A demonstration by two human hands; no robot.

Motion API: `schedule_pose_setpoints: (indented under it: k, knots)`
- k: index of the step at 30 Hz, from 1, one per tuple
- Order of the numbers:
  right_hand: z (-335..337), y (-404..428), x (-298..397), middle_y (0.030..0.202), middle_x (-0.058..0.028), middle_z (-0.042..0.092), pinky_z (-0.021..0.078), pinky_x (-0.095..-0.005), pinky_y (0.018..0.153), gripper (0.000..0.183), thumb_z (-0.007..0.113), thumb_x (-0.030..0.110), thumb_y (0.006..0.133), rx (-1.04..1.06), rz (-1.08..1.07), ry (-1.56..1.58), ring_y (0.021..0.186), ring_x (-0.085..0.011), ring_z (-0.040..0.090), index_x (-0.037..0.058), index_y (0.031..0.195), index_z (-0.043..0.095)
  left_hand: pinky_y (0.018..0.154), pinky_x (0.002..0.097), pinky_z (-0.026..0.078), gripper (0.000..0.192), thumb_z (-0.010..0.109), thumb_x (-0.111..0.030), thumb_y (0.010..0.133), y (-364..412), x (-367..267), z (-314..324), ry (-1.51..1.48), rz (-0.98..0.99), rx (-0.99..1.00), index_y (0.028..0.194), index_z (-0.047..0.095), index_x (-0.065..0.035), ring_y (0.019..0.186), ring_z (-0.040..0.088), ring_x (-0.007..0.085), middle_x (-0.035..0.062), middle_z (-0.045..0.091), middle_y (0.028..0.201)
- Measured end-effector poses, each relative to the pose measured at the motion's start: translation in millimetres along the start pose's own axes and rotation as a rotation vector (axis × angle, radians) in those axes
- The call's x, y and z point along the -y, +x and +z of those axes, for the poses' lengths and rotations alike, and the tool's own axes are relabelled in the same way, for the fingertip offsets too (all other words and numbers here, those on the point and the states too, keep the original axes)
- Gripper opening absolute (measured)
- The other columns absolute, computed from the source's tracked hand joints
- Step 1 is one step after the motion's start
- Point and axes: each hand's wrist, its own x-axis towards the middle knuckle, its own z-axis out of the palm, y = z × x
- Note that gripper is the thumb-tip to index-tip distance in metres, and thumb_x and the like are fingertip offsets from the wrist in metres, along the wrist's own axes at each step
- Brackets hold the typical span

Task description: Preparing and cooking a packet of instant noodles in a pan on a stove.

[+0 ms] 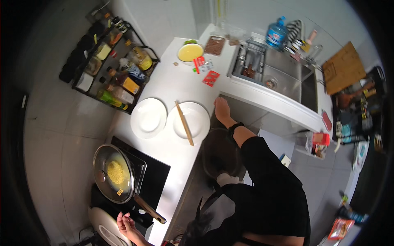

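My left hand (126,227) is raised near the induction cooktop (158,172), fingers loosely apart with nothing between them. Close by sits a frying pan with a brown handle (150,209); yellow, grain-like food (115,172) is heaped under its glass lid (103,190). My right hand (222,108), with a dark band at the wrist, reaches to the counter's inner corner. Its fingers are curled, and whether they grip anything is hidden. Left of it, wooden chopsticks (184,123) lie across a white plate (200,123), beside a second white plate (148,118).
A bowl of yellow liquid (190,53) stands near red packets (211,78) and a bag of brown contents (215,45). A black rack (134,106) holds bottles at the wall. The sink (283,69) has a drying rack (251,58). A dark bin (220,150) stands below.
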Motion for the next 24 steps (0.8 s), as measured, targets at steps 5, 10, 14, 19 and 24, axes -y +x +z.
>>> schedule_pose_setpoints:
  k: [5,10,14,19,24]
  knots:
    - [-74.8,-128.8,-46.9,0.086,-0.0173,0.058,0.0438,-0.0447,0.074,0.011,0.052,0.012,0.081,-0.029,0.421,0.039,0.085,-0.0369,0.054,0.0046,0.086,0.058,0.053,0.0134,0.031,0.021,0.048,-0.01,0.092,1.7,10.1,11.1,-0.031,0.083,0.175,0.111,0.054,-0.002,0.062,0.042,0.0019,0.0057,0.062,0.086]
    - [-162.1,-283.0,-148.7,0.07,-0.0117,0.065,0.0497,-0.0353,0.058,0.015,0.062,0.02,0.079,0.01,1.132,0.085,0.062,-0.0222,0.064,0.006,0.077,0.065,0.052,0.0142,0.031,0.021,0.05,-0.01,0.091,-6.6,15.7,30.7,-0.075,0.133,0.325,0.109,0.054,-0.0003,0.061,0.041,0.0022,0.0055,0.062,0.085]
    - [-275.4,-388.6,-266.8,0.058,-0.0059,0.057,0.0369,-0.029,0.039,0.023,0.061,0.021,0.083,-0.336,1.269,0.538,0.044,-0.0152,0.049,0.0032,0.069,0.06,0.056,0.0144,0.035,0.022,0.051,-0.009,0.09,-17.1,23.1,57.4,-0.154,0.125,0.476,0.11,0.054,0.0004,0.063,0.045,0.0032,0.0064,0.063,0.087]
    - [-371.0,-409.5,-326.9,0.058,-0.005,0.052,0.0346,-0.0289,0.043,0.022,0.059,0.021,0.082,-0.374,1.097,0.452,0.046,-0.0159,0.045,0.0055,0.066,0.057,0.062,0.0152,0.04,0.024,0.051,-0.009,0.091,-50.4,13.0,48.2,-0.151,0.212,0.483,0.113,0.053,0.0003,0.068,0.049,0.0042,0.0075,0.063,0.09]
    - [-475.9,-382.1,-417.2,0.056,-0.0072,0.051,0.0387,-0.0302,0.043,0.022,0.057,0.024,0.082,-0.173,0.808,-0.146,0.048,-0.0184,0.049,0.0043,0.071,0.056,0.057,0.0144,0.035,0.022,0.051,-0.01,0.091,-99.0,15.0,72.5,-0.17,0.197,0.347,0.109,0.054,0.0003,0.064,0.045,0.0027,0.0053,0.062,0.087]
